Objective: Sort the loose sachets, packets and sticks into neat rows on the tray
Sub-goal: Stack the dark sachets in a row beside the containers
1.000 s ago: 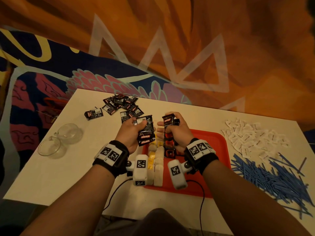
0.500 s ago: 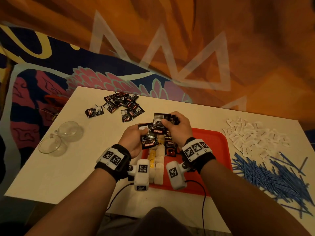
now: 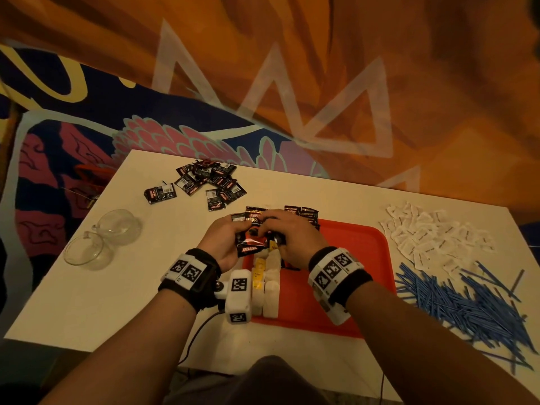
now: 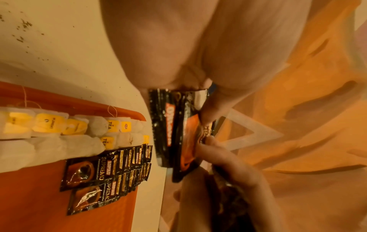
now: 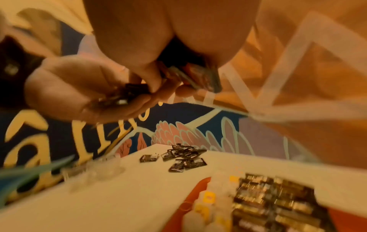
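The black coffee sachets (image 3: 253, 241) are now gathered between both hands above the far left corner of the red tray (image 3: 359, 247); half a second ago they were held a little apart, and one second ago two separate bundles were kept upright, one in each hand. So the two bundles have been brought together, and it is judged that they are being squared into one stack before they are laid down as the next row.

The left hand (image 3: 223, 244) is closed around the sachets from the left, with thumb and fingers curled on them. The right hand (image 3: 287, 239) is curled over them from the right, and some sachets are pinched in its fingers (image 5: 152, 81).

Just below the grip, in the left wrist view, two rows of tea bags (image 4: 79, 127) and overlapped sachets already laid (image 4: 111, 171) are shown clearly; in the head view these are mostly hidden by the hands. Only the head view shows what remains on the bench (image 3: 96, 287): a loose black pile (image 3: 204, 179) beyond the left hand, white packets (image 3: 432, 238) and blue sticks (image 3: 467, 302) well to the right of the right hand
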